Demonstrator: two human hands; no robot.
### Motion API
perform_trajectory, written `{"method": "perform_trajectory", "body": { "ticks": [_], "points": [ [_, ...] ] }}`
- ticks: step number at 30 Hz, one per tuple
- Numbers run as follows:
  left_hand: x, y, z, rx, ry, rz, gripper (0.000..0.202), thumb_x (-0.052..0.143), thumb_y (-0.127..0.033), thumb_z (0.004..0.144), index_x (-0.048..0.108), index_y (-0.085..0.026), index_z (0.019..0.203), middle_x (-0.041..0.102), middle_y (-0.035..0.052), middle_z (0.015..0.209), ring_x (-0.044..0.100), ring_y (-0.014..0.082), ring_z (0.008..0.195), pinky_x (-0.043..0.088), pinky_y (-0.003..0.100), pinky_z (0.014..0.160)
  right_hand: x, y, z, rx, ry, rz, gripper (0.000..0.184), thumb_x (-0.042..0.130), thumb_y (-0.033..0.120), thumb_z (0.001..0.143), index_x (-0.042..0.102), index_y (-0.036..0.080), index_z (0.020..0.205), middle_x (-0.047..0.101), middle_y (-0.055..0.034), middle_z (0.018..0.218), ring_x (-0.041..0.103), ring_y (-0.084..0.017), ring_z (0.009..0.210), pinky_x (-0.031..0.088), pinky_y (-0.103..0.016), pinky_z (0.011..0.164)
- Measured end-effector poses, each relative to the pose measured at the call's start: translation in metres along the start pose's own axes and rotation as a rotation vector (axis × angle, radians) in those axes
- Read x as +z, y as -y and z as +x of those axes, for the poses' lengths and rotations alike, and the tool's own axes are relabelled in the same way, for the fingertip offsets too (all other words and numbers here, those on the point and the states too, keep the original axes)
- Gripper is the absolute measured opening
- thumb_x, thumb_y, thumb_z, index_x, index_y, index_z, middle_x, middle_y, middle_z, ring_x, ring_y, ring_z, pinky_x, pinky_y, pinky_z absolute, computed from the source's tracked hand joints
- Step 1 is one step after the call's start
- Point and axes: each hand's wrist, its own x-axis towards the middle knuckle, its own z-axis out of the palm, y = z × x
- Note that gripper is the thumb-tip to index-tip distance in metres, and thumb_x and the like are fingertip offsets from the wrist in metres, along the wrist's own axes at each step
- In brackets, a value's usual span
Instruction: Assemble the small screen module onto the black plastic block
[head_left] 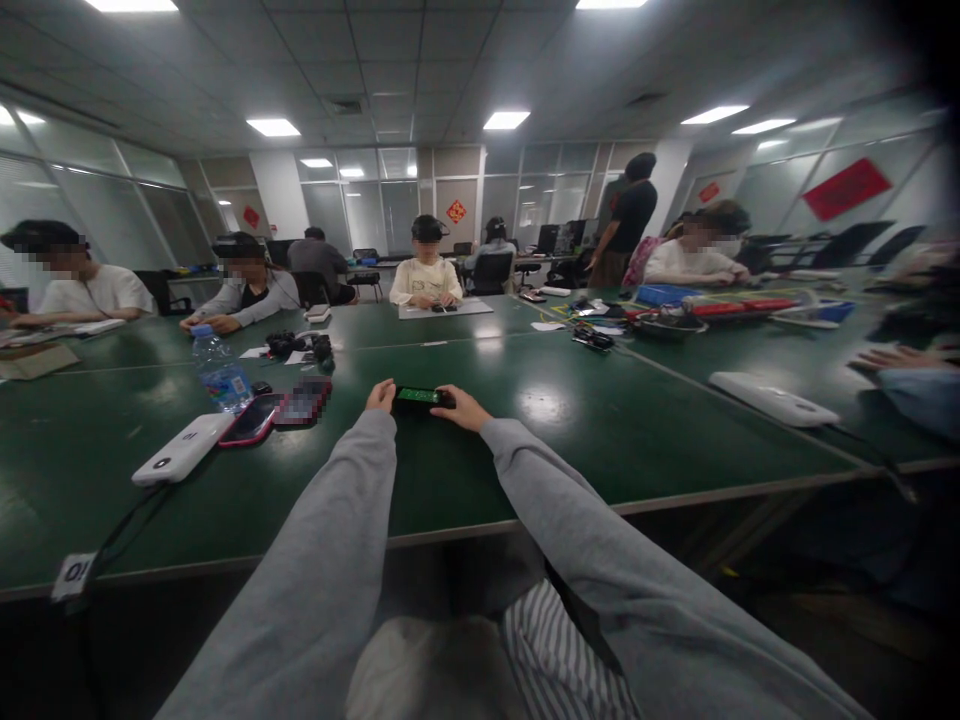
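Both my arms in grey sleeves reach out over the green table [570,430]. A small green circuit board in a black frame [418,398] lies on the table between my hands. My left hand [381,396] grips its left end with curled fingers. My right hand [463,408] holds its right end, thumb and fingers closed on it. The board rests flat, far from the table's near edge.
Left of my hands lie a white power bank [182,449], a red phone [251,421], another phone [304,402] and a water bottle [219,370]. A white device [772,398] lies at right. Several other people sit around the tables; tools and boxes [667,300] crowd the far right.
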Motion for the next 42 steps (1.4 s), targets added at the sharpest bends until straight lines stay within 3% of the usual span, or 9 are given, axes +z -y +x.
{"method": "perform_trajectory", "body": {
  "ticks": [6, 10, 16, 20, 23, 29, 35, 39, 42],
  "points": [
    [-0.012, -0.006, 0.001, 0.005, 0.008, 0.103, 0.043, 0.041, -0.049, 0.081, 0.065, -0.016, 0.095, 0.054, -0.0002, 0.044, 0.056, 0.0136, 0.050, 0.041, 0.024, 0.057, -0.014, -0.015, 0.003, 0.242, -0.360, -0.106, 0.029, 0.051, 0.030, 0.081, 0.053, 0.016, 0.106, 0.058, -0.0052, 0.083, 0.055, -0.018, 0.082, 0.042, -0.037, 0.084],
    [-0.009, -0.004, 0.003, -0.018, -0.013, 0.072, 0.041, 0.048, -0.049, 0.077, 0.064, -0.015, 0.092, 0.063, 0.0027, 0.056, 0.058, 0.0134, 0.058, 0.041, 0.023, 0.060, -0.009, -0.007, 0.004, 0.191, -0.265, 0.064, 0.040, 0.041, 0.050, 0.084, 0.053, 0.017, 0.104, 0.058, -0.0067, 0.092, 0.056, -0.016, 0.086, 0.044, -0.034, 0.084],
    [0.006, 0.006, -0.003, -0.029, 0.139, -0.042, 0.037, 0.050, -0.046, 0.077, 0.058, -0.016, 0.098, 0.068, 0.0099, 0.097, 0.062, 0.0151, 0.081, 0.044, 0.028, 0.077, -0.004, 0.007, -0.005, 0.030, -0.266, -0.175, 0.070, 0.067, 0.055, 0.061, 0.047, 0.014, 0.115, 0.043, -0.0153, 0.115, 0.042, -0.028, 0.113, 0.038, -0.043, 0.094],
    [0.008, 0.007, -0.007, -0.010, 0.196, -0.051, 0.038, 0.050, -0.045, 0.078, 0.058, -0.016, 0.101, 0.069, 0.0088, 0.092, 0.062, 0.0165, 0.088, 0.042, 0.029, 0.083, -0.010, 0.004, -0.004, 0.134, -0.426, -0.093, 0.047, 0.055, 0.046, 0.076, 0.044, 0.015, 0.110, 0.054, -0.0114, 0.098, 0.054, -0.023, 0.095, 0.044, -0.041, 0.084],
    [0.004, 0.002, -0.009, -0.022, 0.210, 0.026, 0.044, 0.052, -0.048, 0.076, 0.058, -0.015, 0.104, 0.069, 0.0064, 0.075, 0.063, 0.0177, 0.080, 0.043, 0.029, 0.079, -0.012, -0.002, 0.001, 0.272, -0.331, 0.089, 0.029, 0.042, 0.037, 0.084, 0.042, 0.018, 0.106, 0.059, -0.0015, 0.072, 0.059, -0.016, 0.071, 0.047, -0.036, 0.076],
    [0.000, -0.012, -0.014, -0.009, 0.320, 0.044, 0.054, 0.046, -0.055, 0.075, 0.060, -0.012, 0.104, 0.057, 0.0006, 0.044, 0.060, 0.0162, 0.056, 0.042, 0.025, 0.061, -0.005, -0.007, 0.007, 0.271, -0.273, 0.249, 0.037, 0.041, 0.048, 0.084, 0.042, 0.019, 0.108, 0.063, -0.0056, 0.094, 0.060, -0.014, 0.086, 0.044, -0.034, 0.085],
    [-0.001, -0.009, -0.009, 0.038, 0.181, 0.035, 0.040, 0.052, -0.046, 0.075, 0.060, -0.015, 0.099, 0.065, 0.0045, 0.068, 0.058, 0.0130, 0.062, 0.041, 0.023, 0.057, -0.001, 0.000, 0.000, 0.187, -0.081, 0.195, 0.060, 0.059, 0.055, 0.069, 0.045, 0.018, 0.114, 0.058, -0.0075, 0.103, 0.057, -0.017, 0.093, 0.043, -0.034, 0.086],
    [0.003, -0.004, -0.010, 0.021, 0.152, -0.028, 0.033, 0.052, -0.039, 0.078, 0.057, -0.017, 0.102, 0.066, 0.0094, 0.097, 0.061, 0.0147, 0.081, 0.044, 0.026, 0.070, -0.003, -0.001, -0.002, 0.039, 0.012, 0.112, 0.056, 0.068, 0.045, 0.064, 0.051, 0.020, 0.111, 0.057, -0.0045, 0.102, 0.055, -0.017, 0.095, 0.043, -0.035, 0.086],
    [0.005, -0.004, -0.013, 0.018, 0.152, -0.048, 0.030, 0.052, -0.038, 0.078, 0.059, -0.017, 0.099, 0.066, 0.0087, 0.095, 0.061, 0.0155, 0.087, 0.043, 0.026, 0.076, -0.004, -0.004, -0.001, -0.016, 0.058, 0.131, 0.053, 0.067, 0.042, 0.067, 0.051, 0.021, 0.113, 0.056, -0.0038, 0.103, 0.054, -0.016, 0.094, 0.043, -0.035, 0.086]
  ]
}}
